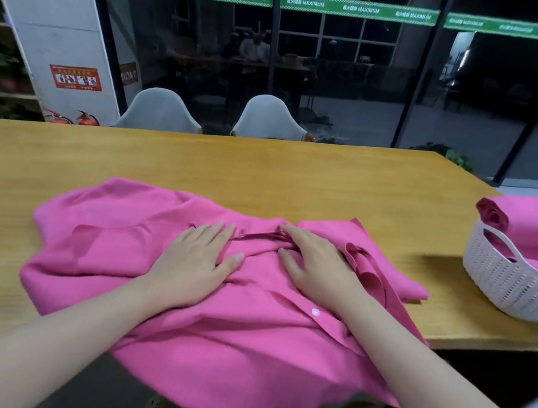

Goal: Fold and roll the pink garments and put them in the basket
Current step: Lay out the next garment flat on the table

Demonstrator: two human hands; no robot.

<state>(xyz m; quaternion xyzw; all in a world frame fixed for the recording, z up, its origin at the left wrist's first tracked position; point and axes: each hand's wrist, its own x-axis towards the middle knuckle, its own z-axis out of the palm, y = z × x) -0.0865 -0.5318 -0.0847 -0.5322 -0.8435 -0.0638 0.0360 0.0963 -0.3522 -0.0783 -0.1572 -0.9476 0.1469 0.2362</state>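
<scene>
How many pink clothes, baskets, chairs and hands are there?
Pink garments: 2, the pink shirt on the table, the rolled pink garment in the basket
White basket: 1
White chairs: 2
Hands: 2, left hand, right hand
Total: 7

Pink garment (215, 327), white perforated basket (504, 289), yellow wooden table (264, 175)

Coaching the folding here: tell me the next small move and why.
Probably sweep both hands outward to flatten the pink shirt: left hand and right hand rest flat at its bunched, wrinkled middle, and nothing is folded yet.
</scene>
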